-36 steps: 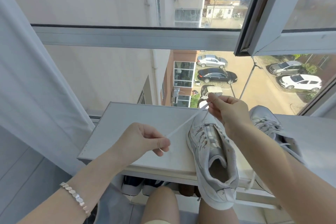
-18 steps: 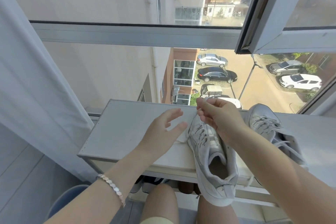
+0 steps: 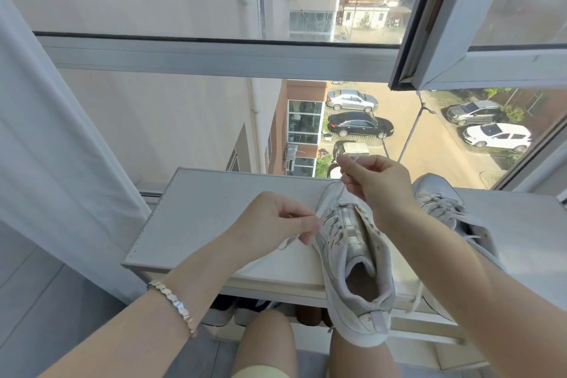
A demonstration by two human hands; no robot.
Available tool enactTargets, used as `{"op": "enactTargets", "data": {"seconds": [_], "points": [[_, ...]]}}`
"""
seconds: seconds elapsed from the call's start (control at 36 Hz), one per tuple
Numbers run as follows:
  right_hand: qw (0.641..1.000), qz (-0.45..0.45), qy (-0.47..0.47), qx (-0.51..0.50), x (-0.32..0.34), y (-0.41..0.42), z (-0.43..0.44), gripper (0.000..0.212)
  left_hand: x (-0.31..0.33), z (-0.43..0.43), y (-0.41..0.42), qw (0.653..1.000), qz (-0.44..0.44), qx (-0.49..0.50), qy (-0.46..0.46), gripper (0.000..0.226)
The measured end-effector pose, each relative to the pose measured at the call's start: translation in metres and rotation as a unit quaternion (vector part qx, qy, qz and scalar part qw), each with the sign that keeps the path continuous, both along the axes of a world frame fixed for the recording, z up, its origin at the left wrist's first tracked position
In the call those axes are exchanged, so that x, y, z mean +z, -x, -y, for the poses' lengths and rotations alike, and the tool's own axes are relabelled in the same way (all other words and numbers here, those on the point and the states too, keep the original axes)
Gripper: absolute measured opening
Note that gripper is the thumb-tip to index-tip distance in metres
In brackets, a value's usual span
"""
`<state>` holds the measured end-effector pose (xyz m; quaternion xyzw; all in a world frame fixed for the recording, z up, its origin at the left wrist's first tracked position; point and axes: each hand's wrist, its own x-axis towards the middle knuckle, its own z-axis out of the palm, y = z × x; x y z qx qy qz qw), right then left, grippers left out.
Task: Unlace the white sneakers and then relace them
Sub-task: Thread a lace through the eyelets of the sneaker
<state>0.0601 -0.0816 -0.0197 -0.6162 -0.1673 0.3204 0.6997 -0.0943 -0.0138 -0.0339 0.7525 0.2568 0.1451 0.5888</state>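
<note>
A large window (image 3: 214, 58) is seen ahead, with its right sash (image 3: 478, 64) swung open; parked cars (image 3: 359, 124) are seen far below through the glass. A pale curtain (image 3: 52, 138) hangs down the left side. Below the glass, a white shelf top (image 3: 211, 212) is set, and dark shoes (image 3: 227, 305) are partly seen beneath it.

On this top the near white sneaker (image 3: 356, 258) is laid, toe toward the window, heel overhanging the front edge above a bare knee. A silver stripe is carried on its side; any brand mark is too blurred to be read. The second white sneaker (image 3: 441, 202) is placed just to its right, laced, partly hidden behind the right forearm.

The right hand (image 3: 380, 186) is held above the near sneaker's toe, fingers curled and pinched on the white lace (image 3: 340, 192), which is drawn up from the front eyelets. The left hand (image 3: 273, 222) is held beside the sneaker's left flank, thumb and fingers pinched on the lace's other run, whose tail is left trailing on the shelf. A silver bracelet (image 3: 175, 305) is worn on the left wrist.
</note>
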Motion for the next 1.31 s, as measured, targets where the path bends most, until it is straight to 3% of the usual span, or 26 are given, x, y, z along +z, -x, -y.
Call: {"op": "enactTargets", "data": {"seconds": [0.14,0.31,0.36,0.44,0.53,0.58,0.64,0.75,0.86,1.0,1.22,1.31], "points": [[0.994,-0.1,0.013,-0.033,-0.007,-0.014,-0.01,0.014,0.001,0.0,0.03,0.992,-0.075,-0.096,0.009,0.033],[0.981,-0.16,0.037,-0.104,-0.017,-0.032,-0.023,0.033,0.004,-0.007,0.06,0.979,-0.104,-0.165,0.061,0.026],[0.98,-0.159,0.057,-0.103,-0.019,-0.037,-0.025,0.039,0.005,-0.01,0.062,0.986,-0.082,-0.128,0.064,0.02],[0.986,-0.116,0.117,-0.036,-0.02,-0.033,-0.028,0.053,-0.001,-0.016,0.054,0.992,-0.023,0.071,0.105,0.017],[0.979,0.078,0.186,0.033,-0.018,-0.013,-0.021,0.054,-0.006,-0.019,0.039,0.956,0.041,0.232,0.176,0.019],[0.961,0.189,0.178,0.094,-0.011,0.007,-0.011,0.031,-0.004,-0.018,0.03,0.939,0.072,0.261,0.211,0.017],[0.938,0.244,0.16,0.187,-0.003,0.026,-0.001,0.011,-0.001,-0.014,0.02,0.935,0.095,0.26,0.221,0.015],[0.9,0.309,0.147,0.269,-0.003,0.044,0.003,0.017,0.001,-0.006,0.006,0.936,0.12,0.261,0.205,0.014],[0.894,0.331,0.152,0.26,-0.012,0.042,0.0,0.02,0.001,0.0,-0.003,0.947,0.108,0.252,0.168,0.014],[0.899,0.316,0.136,0.271,-0.012,0.037,0.004,0.021,0.0,-0.001,-0.01,0.93,0.139,0.287,0.185,0.021],[0.876,0.275,0.173,0.355,-0.007,0.029,0.018,0.026,-0.003,-0.013,-0.014,0.853,0.232,0.417,0.211,0.011],[0.893,0.237,0.154,0.35,-0.006,0.025,0.021,0.023,-0.01,-0.013,-0.013,0.853,0.211,0.425,0.22,0.009]]}}
